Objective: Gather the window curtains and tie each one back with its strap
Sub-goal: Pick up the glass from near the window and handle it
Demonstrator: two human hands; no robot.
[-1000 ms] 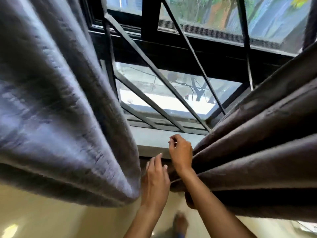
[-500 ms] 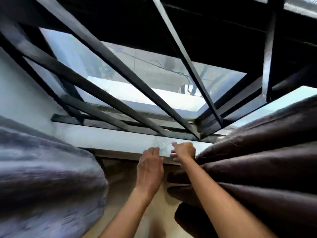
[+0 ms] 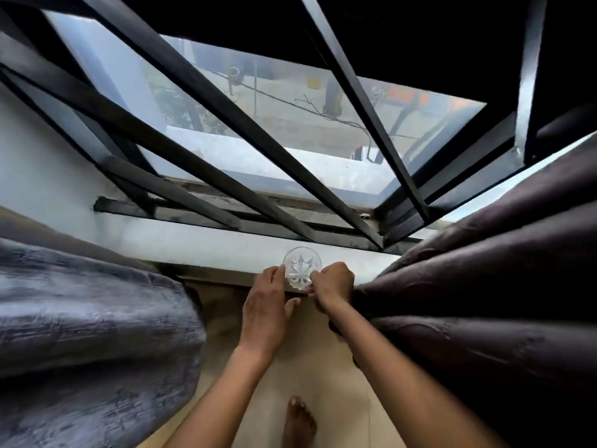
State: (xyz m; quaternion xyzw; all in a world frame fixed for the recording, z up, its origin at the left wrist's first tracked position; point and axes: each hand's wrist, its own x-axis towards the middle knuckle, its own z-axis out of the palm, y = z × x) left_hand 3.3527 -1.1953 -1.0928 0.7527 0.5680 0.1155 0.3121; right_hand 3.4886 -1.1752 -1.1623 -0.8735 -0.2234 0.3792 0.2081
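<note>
A grey curtain hangs bunched at the left and a dark brown curtain hangs in folds at the right. Between them, on the front edge of the white window sill, sits a clear round disc with a star-like pattern. My left hand lies against the sill with straight fingers touching the disc's left side. My right hand is curled beside the brown curtain's edge, and its fingertips pinch the disc's lower right rim. No strap is visible.
Black metal window bars slant across the glass above the sill. A beige wall runs below the sill, and a bare foot stands on the floor between my arms.
The view has tilted down and moved closer to the sill. Both hands rose slightly to the sill's edge, and the clear disc now shows plainly between them. The grey curtain sits lower left.
</note>
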